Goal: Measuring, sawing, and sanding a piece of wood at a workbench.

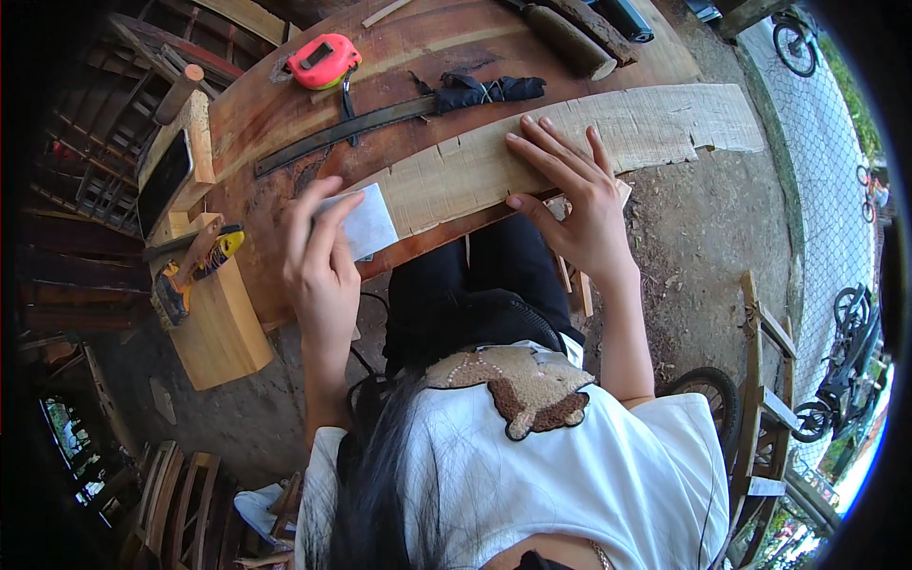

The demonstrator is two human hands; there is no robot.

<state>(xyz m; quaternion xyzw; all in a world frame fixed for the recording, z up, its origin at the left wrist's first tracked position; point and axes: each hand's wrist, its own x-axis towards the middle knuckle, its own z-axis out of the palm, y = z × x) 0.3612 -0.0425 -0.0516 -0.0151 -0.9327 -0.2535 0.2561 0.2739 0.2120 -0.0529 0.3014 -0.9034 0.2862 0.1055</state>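
Note:
My left hand has its fingers curled over the edge of a pale grey square pad, which lies against the left end of a long wooden board. The pad looks like folded sheet; which material it is I cannot tell. The board is light, slightly curved and rough-edged, lying across the near side of the worktable with its right end past the table's edge. My right hand rests on the board's middle, fingers stretched out and thumb at the near edge.
Beyond the board lie a long blade with a black-wrapped handle and a red tape measure on the wooden table. A wooden mallet-like piece lies at the back. A brush and phone are at left.

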